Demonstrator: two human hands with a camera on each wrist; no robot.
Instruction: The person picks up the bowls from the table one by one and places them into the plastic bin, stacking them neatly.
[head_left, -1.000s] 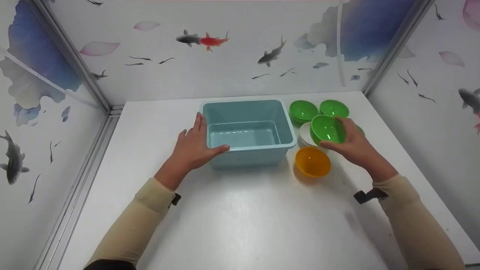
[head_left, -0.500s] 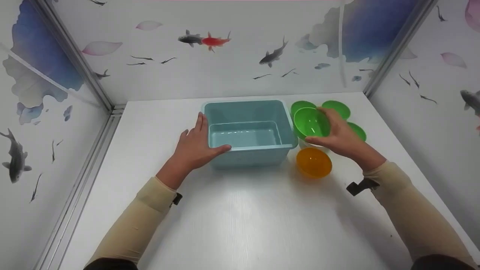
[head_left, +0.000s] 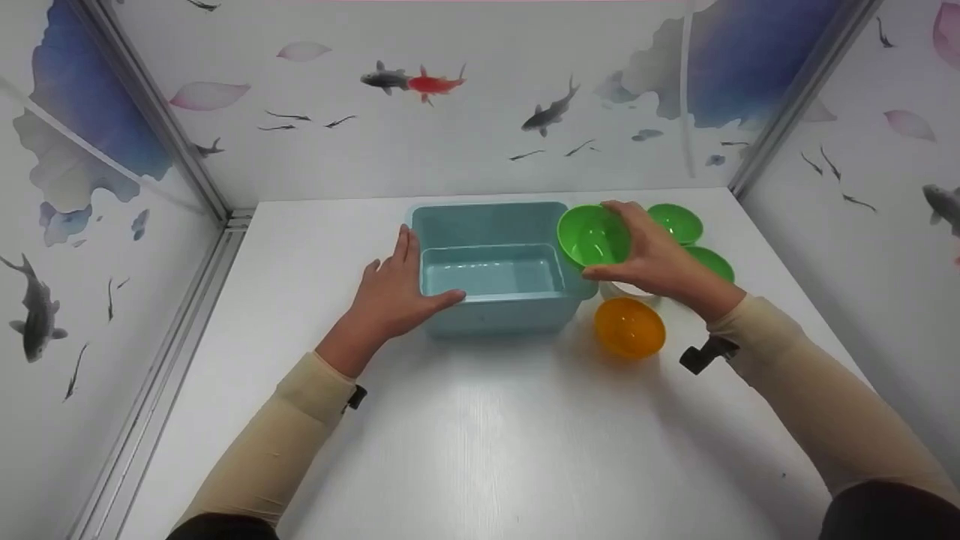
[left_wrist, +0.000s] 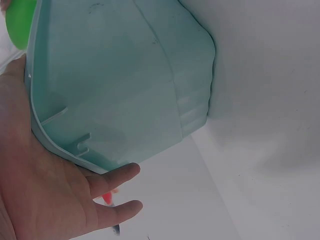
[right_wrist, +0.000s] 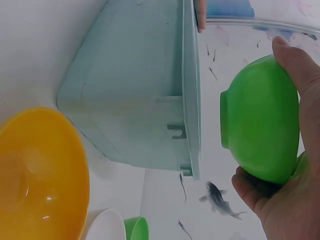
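My right hand (head_left: 654,251) grips a green bowl (head_left: 592,238) by its rim, thumb on the near side and fingers on the far side. In the head view the bowl overlaps the right rim of a light blue plastic basin (head_left: 495,315). The right wrist view has this green bowl (right_wrist: 262,120) raised above the level of the basin's rim. At the basin's left front corner rests my left hand (head_left: 390,292), fingers straight along the side and thumb lying over the front rim. Inside, the basin's visible floor is bare.
An orange bowl (head_left: 630,328) sits right of the basin, near its front corner. Behind it a white bowl (head_left: 634,291) is mostly hidden by my right hand. Two green bowls (head_left: 677,223) stand farther right on the white table (head_left: 480,435). Patterned walls (head_left: 315,157) enclose the table.
My right hand has carried the green bowl leftward, from over the white bowl to the basin's right rim. The left hand has stayed on the basin.
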